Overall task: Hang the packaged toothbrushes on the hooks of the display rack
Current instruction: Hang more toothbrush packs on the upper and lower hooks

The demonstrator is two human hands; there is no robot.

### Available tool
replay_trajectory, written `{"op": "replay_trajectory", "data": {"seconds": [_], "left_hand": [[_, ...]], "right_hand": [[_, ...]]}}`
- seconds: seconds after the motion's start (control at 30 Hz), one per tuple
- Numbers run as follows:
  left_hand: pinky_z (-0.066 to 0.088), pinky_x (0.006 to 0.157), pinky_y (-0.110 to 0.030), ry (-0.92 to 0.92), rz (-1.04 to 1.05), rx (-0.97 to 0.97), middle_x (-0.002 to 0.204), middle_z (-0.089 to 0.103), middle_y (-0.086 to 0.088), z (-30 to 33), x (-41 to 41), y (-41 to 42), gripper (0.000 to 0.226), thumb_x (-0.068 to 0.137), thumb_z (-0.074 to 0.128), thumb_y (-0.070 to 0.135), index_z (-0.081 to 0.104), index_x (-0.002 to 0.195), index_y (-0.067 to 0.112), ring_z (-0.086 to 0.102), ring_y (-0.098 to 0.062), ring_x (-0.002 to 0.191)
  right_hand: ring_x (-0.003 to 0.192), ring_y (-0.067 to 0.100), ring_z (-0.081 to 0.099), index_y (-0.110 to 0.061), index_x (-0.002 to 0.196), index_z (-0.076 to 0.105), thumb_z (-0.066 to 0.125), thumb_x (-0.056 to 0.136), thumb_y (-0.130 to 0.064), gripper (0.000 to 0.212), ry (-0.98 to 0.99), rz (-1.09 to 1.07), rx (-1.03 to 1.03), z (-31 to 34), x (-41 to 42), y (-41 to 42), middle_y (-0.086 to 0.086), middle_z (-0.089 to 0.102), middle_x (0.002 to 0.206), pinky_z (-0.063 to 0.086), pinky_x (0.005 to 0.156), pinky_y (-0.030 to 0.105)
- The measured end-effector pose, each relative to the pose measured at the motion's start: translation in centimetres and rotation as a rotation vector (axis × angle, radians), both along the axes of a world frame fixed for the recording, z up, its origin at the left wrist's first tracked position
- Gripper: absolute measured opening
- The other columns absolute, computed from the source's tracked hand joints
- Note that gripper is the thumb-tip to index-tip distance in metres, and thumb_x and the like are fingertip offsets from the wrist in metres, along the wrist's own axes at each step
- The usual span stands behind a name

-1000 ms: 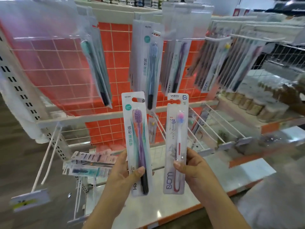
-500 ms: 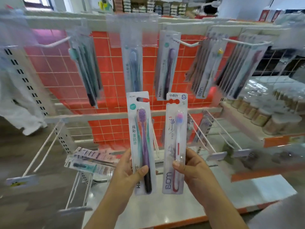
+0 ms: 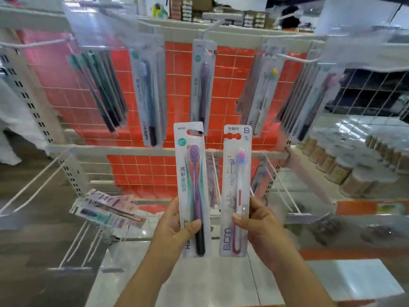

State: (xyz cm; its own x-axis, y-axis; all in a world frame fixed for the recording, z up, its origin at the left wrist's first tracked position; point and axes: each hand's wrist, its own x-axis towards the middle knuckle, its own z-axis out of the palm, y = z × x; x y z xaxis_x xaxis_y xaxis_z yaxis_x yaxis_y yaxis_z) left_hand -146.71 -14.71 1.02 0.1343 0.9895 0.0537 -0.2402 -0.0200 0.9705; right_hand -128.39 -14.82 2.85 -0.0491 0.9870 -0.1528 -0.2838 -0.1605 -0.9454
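Two packaged toothbrushes are standing upright side by side in the lower centre of the frame, each with its long axis running almost vertically and its bristle head pointing up. The left hand is gripping the purple toothbrush pack near its lower end, thumb curled across the front and fingers behind the card. The right hand is pinching the pink-and-white toothbrush pack at its lower half, thumb pressing on the front. The two packs are sitting just beside each other, apart by a narrow gap, with their hang holes at the top.

Behind them the display rack is filling the upper half of the frame, its orange grid panel showing between hanging packs. A purple pack already on a hook is hanging straight above the held ones, bristles up. More packs are lying nearly flat on a low hook at the lower left.
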Motion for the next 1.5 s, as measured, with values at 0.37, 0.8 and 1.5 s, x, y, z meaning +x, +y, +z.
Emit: {"op": "replay_trajectory", "data": {"seconds": [0.37,0.8,1.5], "left_hand": [[0.049,0.096,-0.043,0.041,0.040,0.042,0.119,0.066,-0.002,1.4,2.2,2.8,0.057,0.082,0.059,-0.004,0.044,0.133,0.018,0.061,-0.019,0.112],[0.049,0.097,-0.037,0.024,0.164,0.251,0.117,0.064,-0.003,6.9,1.5,8.4,0.063,0.077,0.061,0.006,0.041,0.137,0.016,0.060,-0.021,0.113],[0.026,0.114,-0.047,0.175,0.074,0.228,0.153,0.027,0.000,7.0,3.6,14.1,0.078,0.089,0.054,0.002,0.013,0.148,0.032,0.031,-0.019,0.138]], "right_hand": [[0.093,0.029,0.068,-0.013,0.108,0.065,0.075,0.060,-0.012,0.050,0.017,0.037,0.060,1.0,2.6,1.5,0.011,0.072,0.100,0.055,0.074,0.039],[0.090,0.026,0.069,-0.010,0.116,0.060,0.063,0.065,-0.003,0.052,0.032,0.040,0.065,1.5,4.0,2.6,0.009,0.072,0.099,0.055,0.068,0.033],[0.094,0.032,0.067,-0.008,0.115,0.061,0.059,0.075,0.008,0.044,0.077,0.008,-0.004,0.5,4.3,3.1,0.014,0.071,0.103,0.054,0.073,0.038]]}}
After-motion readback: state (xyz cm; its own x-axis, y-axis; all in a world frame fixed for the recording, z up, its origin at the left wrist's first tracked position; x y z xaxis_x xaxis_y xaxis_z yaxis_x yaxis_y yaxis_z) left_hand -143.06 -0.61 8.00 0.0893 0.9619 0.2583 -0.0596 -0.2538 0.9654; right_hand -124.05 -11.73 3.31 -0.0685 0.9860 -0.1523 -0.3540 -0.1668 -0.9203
